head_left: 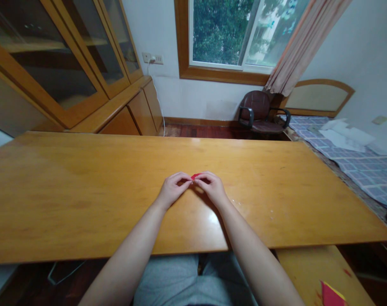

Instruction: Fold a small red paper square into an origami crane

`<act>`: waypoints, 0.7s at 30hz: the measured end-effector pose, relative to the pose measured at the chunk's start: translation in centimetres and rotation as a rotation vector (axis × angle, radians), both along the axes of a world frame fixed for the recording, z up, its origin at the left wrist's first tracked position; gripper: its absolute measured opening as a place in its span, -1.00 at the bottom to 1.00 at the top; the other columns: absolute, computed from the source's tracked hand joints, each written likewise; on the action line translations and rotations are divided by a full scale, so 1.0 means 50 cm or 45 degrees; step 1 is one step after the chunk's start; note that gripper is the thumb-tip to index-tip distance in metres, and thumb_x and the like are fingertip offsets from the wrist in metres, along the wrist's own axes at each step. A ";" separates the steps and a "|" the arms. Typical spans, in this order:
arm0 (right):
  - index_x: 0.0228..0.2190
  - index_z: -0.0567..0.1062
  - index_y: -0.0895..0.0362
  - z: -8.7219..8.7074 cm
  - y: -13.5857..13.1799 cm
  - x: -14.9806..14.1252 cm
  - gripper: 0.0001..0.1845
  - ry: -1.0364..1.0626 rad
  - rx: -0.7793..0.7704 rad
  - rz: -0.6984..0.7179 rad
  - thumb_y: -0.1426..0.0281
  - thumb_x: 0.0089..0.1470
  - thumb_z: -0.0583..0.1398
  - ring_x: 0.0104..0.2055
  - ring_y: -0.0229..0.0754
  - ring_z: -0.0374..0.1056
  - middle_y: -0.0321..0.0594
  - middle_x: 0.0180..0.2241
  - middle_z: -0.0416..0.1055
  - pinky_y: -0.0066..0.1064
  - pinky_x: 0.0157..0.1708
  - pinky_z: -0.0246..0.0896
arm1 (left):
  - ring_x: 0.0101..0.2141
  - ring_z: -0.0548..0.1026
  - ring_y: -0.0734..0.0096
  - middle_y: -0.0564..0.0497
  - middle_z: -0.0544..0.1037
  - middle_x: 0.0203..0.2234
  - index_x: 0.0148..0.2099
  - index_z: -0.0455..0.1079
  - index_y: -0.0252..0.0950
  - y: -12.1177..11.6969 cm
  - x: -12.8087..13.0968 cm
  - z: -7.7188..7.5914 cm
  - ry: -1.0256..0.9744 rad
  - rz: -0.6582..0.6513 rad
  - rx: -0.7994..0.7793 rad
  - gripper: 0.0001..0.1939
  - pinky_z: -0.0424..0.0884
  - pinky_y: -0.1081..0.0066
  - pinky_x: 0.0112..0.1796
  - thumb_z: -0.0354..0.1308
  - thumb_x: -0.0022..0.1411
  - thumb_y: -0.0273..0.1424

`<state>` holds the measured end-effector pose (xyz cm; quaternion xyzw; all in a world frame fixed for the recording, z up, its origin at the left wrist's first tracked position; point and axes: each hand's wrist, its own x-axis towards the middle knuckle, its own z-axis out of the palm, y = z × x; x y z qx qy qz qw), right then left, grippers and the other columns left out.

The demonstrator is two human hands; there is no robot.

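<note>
A small red piece (pixel 196 175), perhaps folded paper, shows between my fingertips just above the middle of the wooden table (pixel 85 191). My left hand (pixel 174 187) pinches its near left end with thumb and forefinger. From the other side my right hand (pixel 211 185) pinches it too, so the two sets of fingertips almost meet. Most of the red piece is hidden by the fingers, and its exact kind is too small to make out.
A few tiny clear bits (pixel 271 213) lie on the tabletop right of my right forearm. At the lower right, a red and yellow packet (pixel 331 294) rests on a lower wooden surface (pixel 308 267). Beyond the table stand a brown armchair (pixel 257 110) and a glass-door cabinet (pixel 85 63).
</note>
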<state>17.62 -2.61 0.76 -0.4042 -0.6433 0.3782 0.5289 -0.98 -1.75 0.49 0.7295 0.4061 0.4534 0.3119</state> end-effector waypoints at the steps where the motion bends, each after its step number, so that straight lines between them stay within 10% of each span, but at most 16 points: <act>1: -0.39 0.61 0.08 -0.002 0.001 0.000 -0.94 0.012 -0.009 0.002 0.38 0.05 0.29 -0.20 -0.14 0.46 -0.19 -0.31 0.56 -0.32 -0.10 0.32 | -0.28 0.54 0.35 -0.04 0.59 -0.33 -0.27 0.51 -0.26 0.001 0.000 -0.001 0.006 -0.006 0.004 -0.89 0.44 0.38 -0.18 0.21 0.22 -0.35; 21: -0.39 0.51 0.11 -0.023 0.006 -0.009 -0.84 0.363 -0.281 0.021 0.32 -0.03 0.34 -0.27 -0.17 0.45 -0.22 -0.34 0.55 -0.30 -0.16 0.35 | -0.27 0.59 0.33 -0.02 0.56 -0.30 -0.17 0.35 -0.29 0.001 0.009 -0.016 -0.267 -0.011 -0.355 -0.68 0.51 0.32 -0.17 0.32 0.07 -0.30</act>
